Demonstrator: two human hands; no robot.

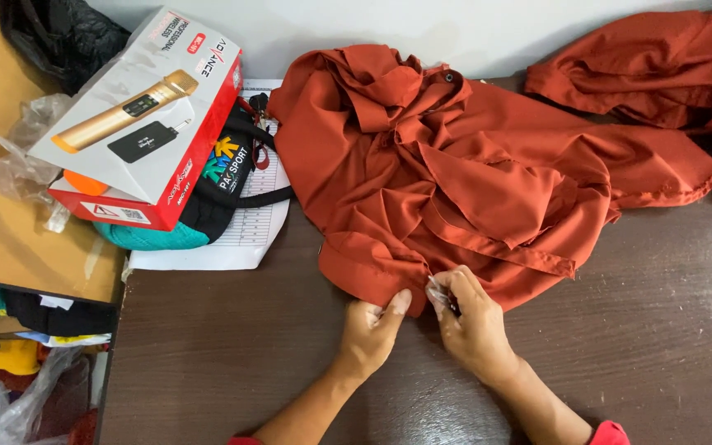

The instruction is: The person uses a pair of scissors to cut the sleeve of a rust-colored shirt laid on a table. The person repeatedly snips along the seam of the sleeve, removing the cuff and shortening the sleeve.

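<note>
A crumpled rust-orange garment (463, 173) lies spread over the dark brown table (661, 330). My left hand (370, 331) presses down on the near hem of the garment with thumb and fingers. Just to its right, my right hand (471, 321) pinches a small clear plastic piece (437, 288) against the same hem, with a thin dark tool partly hidden in its fingers. Both hands sit close together at the table's middle.
A second rust-orange cloth (661, 66) lies at the back right. A red and white box (146, 115) picturing a gold microphone rests on a black and teal bag (208, 206) and a paper sheet (249, 239). Folded clothes (10, 330) sit low at left.
</note>
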